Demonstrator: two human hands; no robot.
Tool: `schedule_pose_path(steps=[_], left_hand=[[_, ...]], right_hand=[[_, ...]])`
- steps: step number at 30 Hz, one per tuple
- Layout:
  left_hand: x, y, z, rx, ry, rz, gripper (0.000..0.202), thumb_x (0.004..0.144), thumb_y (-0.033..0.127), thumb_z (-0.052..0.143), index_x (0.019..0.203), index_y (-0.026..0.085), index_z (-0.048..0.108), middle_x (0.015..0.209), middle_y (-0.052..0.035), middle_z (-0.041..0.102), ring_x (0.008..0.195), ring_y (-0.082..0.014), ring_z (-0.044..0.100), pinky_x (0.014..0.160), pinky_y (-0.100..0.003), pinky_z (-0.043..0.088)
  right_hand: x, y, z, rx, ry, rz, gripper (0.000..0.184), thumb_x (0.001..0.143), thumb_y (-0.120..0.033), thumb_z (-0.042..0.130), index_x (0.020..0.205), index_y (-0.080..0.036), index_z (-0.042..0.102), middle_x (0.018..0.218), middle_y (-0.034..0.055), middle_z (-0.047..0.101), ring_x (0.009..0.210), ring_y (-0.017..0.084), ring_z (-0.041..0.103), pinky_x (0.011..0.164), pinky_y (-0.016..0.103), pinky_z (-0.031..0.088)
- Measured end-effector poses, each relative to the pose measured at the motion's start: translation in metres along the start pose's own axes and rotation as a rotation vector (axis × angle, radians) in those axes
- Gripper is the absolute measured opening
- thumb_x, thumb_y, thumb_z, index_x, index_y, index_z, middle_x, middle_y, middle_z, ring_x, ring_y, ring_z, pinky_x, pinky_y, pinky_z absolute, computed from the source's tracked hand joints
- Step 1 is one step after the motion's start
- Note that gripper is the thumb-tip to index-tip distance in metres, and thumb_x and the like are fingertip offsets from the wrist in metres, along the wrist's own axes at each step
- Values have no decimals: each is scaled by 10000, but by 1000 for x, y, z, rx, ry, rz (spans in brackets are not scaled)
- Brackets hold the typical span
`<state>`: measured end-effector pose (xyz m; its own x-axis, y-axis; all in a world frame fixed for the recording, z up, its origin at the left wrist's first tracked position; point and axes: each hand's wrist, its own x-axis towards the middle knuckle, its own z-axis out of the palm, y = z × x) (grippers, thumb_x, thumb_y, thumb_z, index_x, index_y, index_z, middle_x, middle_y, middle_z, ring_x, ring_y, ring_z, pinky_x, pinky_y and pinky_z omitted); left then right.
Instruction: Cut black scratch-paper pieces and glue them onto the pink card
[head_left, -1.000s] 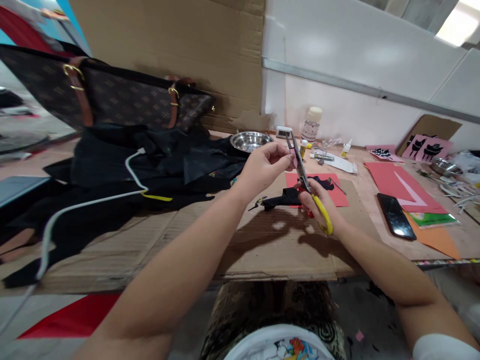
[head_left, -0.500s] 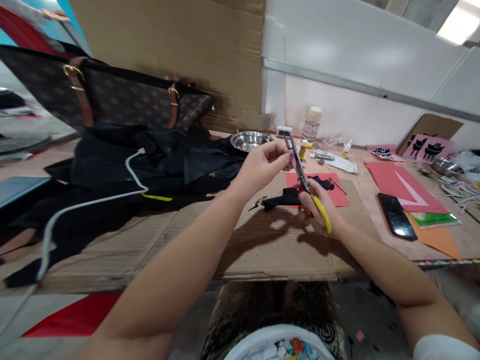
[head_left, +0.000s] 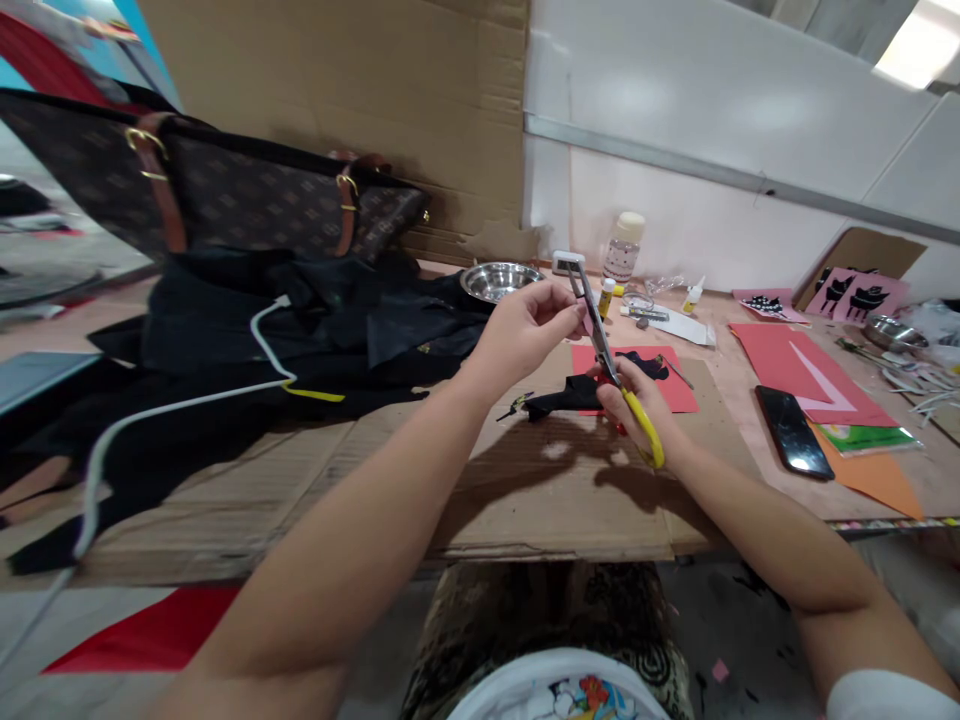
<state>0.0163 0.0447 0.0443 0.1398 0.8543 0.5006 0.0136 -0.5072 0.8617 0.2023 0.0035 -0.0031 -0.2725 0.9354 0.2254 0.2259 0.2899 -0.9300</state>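
My right hand (head_left: 643, 405) grips a pair of scissors (head_left: 601, 342) with yellow handles, their blades pointing up and away and parted a little at the tips. Beside the blades, my left hand (head_left: 534, 328) pinches a small pink piece of paper (head_left: 586, 322), mostly hidden by the fingers and the metal. Beneath the hands, black fabric scraps (head_left: 562, 398) lie over a red sheet of paper (head_left: 681, 392) and cardboard (head_left: 495, 500).
Black cloth (head_left: 225, 320) with a white cable (head_left: 180, 405) over it covers the left side, before a brown patterned bag (head_left: 255, 200). Behind stand a steel bowl (head_left: 502, 280), a jar (head_left: 624, 248) and a glue stick (head_left: 605, 298). A phone (head_left: 793, 432) lies at right.
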Motion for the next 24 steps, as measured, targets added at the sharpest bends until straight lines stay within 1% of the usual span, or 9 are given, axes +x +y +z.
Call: schedule_pose_path(steps=[6,12,15,19,24], left_hand=[[1,-2,0,-38,-4,10,305,831,435,781,766,190,611,752,-16,705,738,-149,709,753,-282,605],[0,-1,0,-78,-11,1,327,810,457,808,768,196,614,762,-19,713,761,-162,724,766,-294,617],[1,-1,-1,-69,-12,2,337,802,468,814,764,200,613,767,-20,720,766,-166,728,767,-299,620],[1,-1,-3,-69,-18,16,343,798,470,813,749,200,608,770,-24,727,763,-167,728,760,-301,623],[1,-2,-4,-67,-27,16,321,803,443,806,752,192,612,766,-20,721,748,-154,717,754,-289,619]], right_hand=[[-1,-3,1,35,-2,6,424,823,-566,672,1035,-207,599,946,36,637,809,184,593,700,308,484],[-2,-4,0,24,-14,36,428,834,-570,654,1063,-213,596,877,16,596,700,155,545,563,276,424],[-1,-4,0,19,-21,50,402,835,-545,660,1057,-216,590,813,-3,567,669,145,528,533,263,395],[-1,-3,1,30,-28,54,364,852,-511,644,1049,-211,581,810,-8,553,677,140,524,539,257,391],[-2,-2,0,33,-36,5,394,875,-545,629,1073,-207,582,917,29,606,777,174,578,601,282,453]])
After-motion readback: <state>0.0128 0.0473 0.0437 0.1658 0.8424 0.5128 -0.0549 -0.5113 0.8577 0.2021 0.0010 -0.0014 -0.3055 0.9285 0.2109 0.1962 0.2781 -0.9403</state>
